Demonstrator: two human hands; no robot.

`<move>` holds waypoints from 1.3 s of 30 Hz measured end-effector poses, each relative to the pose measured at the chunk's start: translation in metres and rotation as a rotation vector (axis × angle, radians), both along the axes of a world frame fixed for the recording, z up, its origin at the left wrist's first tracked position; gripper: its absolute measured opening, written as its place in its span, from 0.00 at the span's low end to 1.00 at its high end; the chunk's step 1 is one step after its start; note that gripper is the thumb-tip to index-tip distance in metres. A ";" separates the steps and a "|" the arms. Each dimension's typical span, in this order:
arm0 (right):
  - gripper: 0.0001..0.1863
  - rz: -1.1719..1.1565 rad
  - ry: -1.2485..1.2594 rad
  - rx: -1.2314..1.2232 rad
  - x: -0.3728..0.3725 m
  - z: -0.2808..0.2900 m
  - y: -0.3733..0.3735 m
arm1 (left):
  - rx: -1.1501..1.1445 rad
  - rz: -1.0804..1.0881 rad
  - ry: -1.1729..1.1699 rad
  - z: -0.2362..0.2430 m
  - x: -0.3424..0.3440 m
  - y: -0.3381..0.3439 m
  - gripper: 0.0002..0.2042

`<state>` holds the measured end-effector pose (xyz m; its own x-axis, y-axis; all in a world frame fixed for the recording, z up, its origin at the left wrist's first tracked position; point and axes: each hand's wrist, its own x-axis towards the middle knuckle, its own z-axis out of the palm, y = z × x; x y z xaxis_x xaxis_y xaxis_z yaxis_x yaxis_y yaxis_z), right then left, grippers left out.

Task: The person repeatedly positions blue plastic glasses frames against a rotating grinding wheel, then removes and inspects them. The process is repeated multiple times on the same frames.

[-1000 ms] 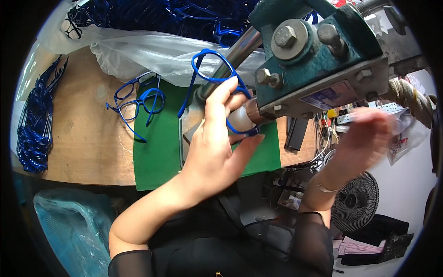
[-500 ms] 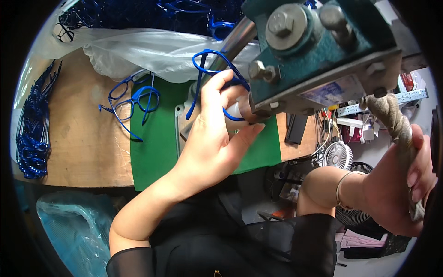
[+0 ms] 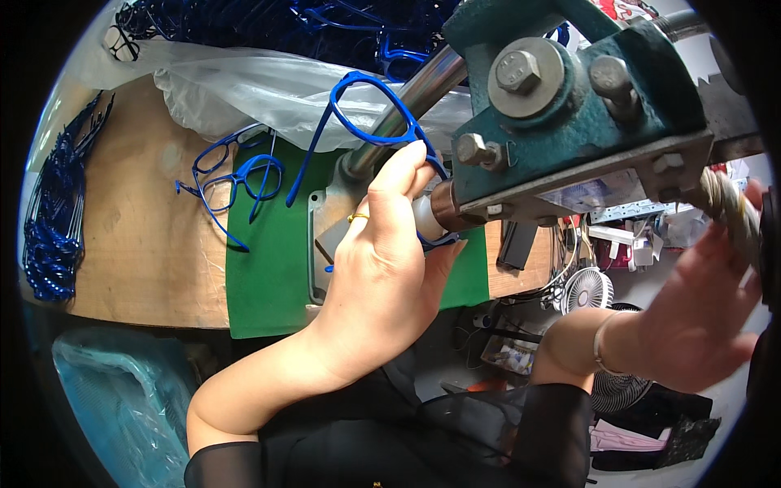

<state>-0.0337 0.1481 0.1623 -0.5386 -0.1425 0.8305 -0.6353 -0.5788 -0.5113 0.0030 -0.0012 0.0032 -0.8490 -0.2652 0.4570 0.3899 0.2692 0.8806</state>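
My left hand [image 3: 382, 268] pinches a blue eyeglass frame [image 3: 342, 122] beneath the head of a green metal press [image 3: 569, 106]. One lens ring and a temple stick up past my fingertips. The other part of the frame lies hidden behind my hand, by a white cylinder under a copper-coloured ram [image 3: 449, 207]. At the right, my right hand [image 3: 691, 317] is slightly blurred, its fingers spread beside the cloth-wrapped lever handle [image 3: 736, 220]. Whether it still touches the handle is hard to see. Two blue eyeglass frames [image 3: 244, 175] rest at the left, on the table and green mat.
A bundle of blue temples [image 3: 53, 220] lies on the wooden table [image 3: 146, 244] at the far left. Behind, clear plastic sheeting [image 3: 236, 89] borders a heap of blue frames [image 3: 268, 20]. A blue plastic-covered basket [image 3: 122, 398] stands lower left; a fan [image 3: 587, 291] is at right.
The held eyeglass frame has turned, and its temple has swung left. My right hand has loosened from round the lever handle, its fingers spreading. The press appears shifted in view.
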 end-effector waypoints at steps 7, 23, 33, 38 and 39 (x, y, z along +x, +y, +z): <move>0.11 -0.210 -0.675 0.932 -0.004 -0.206 0.048 | 0.199 -0.096 0.021 -0.002 0.028 -0.010 0.39; 0.04 -0.563 -0.361 1.251 -0.004 -0.277 0.067 | 0.830 -0.276 -0.277 -0.015 0.070 -0.018 0.40; 0.05 -0.541 -0.457 1.219 -0.008 -0.280 0.069 | 1.068 -0.520 -0.534 -0.014 0.074 -0.024 0.15; 0.05 -0.309 -0.722 1.008 -0.009 -0.216 0.052 | 0.857 -0.551 -0.739 -0.003 0.076 -0.016 0.17; 0.04 -0.243 -0.585 1.007 -0.005 -0.200 0.040 | 0.854 -0.596 -0.807 -0.003 0.076 -0.018 0.20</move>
<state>-0.0388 0.1877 -0.0381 -0.9019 -0.4314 0.0222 -0.1913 0.3528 -0.9159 0.0790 -0.0195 0.0005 -0.8889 0.2910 -0.3537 -0.4570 -0.5134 0.7263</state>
